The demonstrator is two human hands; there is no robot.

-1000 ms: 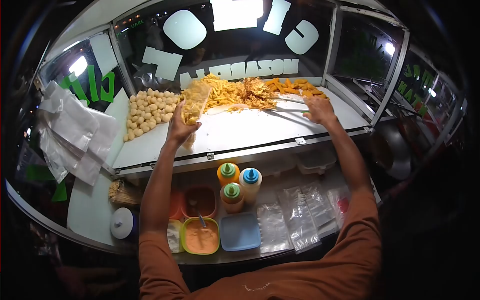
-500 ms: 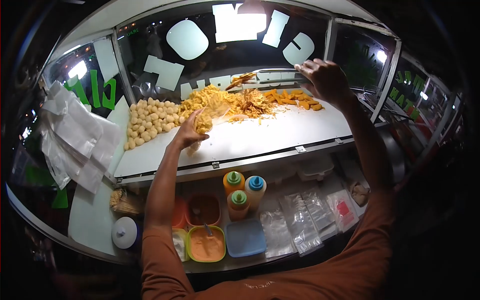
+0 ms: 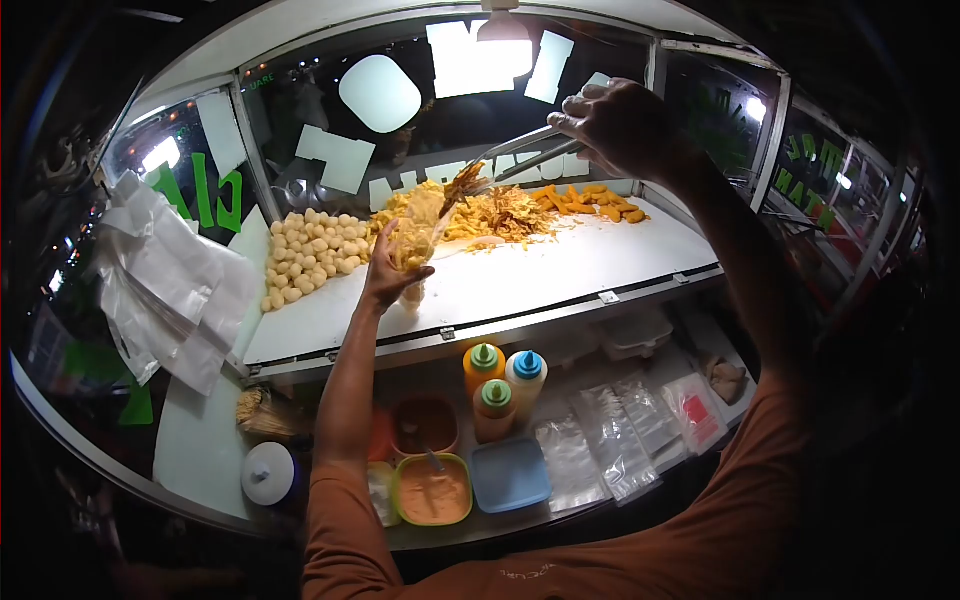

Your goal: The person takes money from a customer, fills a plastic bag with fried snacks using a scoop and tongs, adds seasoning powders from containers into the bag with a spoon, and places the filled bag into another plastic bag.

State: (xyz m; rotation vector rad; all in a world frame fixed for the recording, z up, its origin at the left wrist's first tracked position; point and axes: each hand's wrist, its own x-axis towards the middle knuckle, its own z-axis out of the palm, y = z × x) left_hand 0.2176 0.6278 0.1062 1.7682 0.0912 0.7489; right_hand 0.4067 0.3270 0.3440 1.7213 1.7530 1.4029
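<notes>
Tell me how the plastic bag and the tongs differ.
The plastic bag is see-through; the tongs are silvery. The plastic bag, in the left hand, holds yellow food pieces; the tongs, in the right hand, pinch brown shreds. Both are hand-held and carry food.

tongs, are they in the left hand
No, the right hand holds the tongs, while the left hand grips the clear bag.

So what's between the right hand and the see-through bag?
Metal tongs gripping brown bits stretch from the right hand toward the bag, in the head view.
</notes>
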